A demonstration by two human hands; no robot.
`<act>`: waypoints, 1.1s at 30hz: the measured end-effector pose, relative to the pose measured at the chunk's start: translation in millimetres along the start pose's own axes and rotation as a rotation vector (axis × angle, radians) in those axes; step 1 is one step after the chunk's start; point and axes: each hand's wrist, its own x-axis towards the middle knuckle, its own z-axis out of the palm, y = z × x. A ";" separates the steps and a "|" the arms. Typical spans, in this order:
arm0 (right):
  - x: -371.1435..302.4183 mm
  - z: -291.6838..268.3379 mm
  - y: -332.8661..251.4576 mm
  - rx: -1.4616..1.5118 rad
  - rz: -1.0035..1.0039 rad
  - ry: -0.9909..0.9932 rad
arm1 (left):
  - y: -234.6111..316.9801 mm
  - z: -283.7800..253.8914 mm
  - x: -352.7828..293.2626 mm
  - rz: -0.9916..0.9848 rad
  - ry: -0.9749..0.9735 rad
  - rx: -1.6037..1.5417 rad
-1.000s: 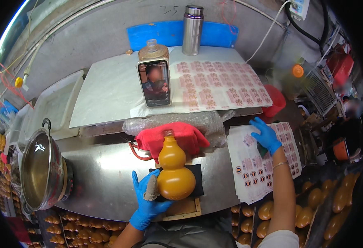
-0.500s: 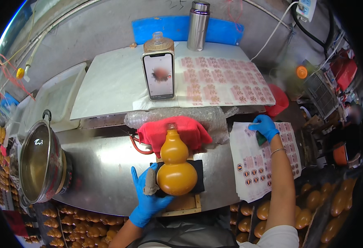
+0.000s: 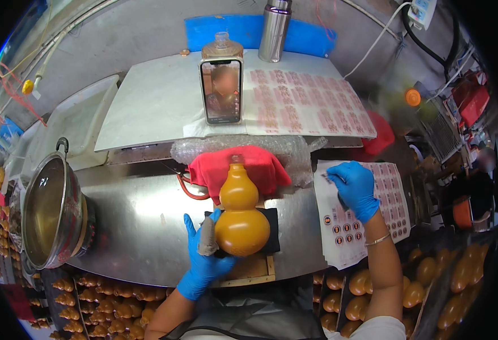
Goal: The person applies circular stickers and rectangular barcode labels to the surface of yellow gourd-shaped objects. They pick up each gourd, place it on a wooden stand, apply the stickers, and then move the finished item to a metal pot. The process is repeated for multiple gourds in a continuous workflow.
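An amber-yellow bottle gourd (image 3: 241,231) with a narrow tip stands on a black pad (image 3: 272,229) before me. My left hand (image 3: 201,266), in a blue glove, is at its lower left side, closed around a rough grey cloth-like wad (image 3: 208,237). The gourd's near side hides part of those fingers. My right hand (image 3: 355,190), also gloved in blue, is over a stack of printed sticker sheets (image 3: 345,255), fingertips pinched at the upper left. A dark flat piece (image 3: 342,202) shows beneath its fingers, mostly hidden.
A red cloth (image 3: 209,170) and bubble wrap (image 3: 260,144) lie behind the gourd. A phone (image 3: 221,93) leans on a jar. A steel flask (image 3: 274,34) stands farther back. A pot of liquid (image 3: 46,204) is at left. Several gourds (image 3: 107,306) fill racks below the table edge.
My right hand has shifted left and slightly nearer over the sheets, hiding more of the dark green piece. The phone's screen picture differs. My left hand stays beside the gourd.
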 end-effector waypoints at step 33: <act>-49.5 41.4 -156.9 1.259 0.568 -0.288 | 40.1 -5.0 33.2 -0.388 0.097 -0.816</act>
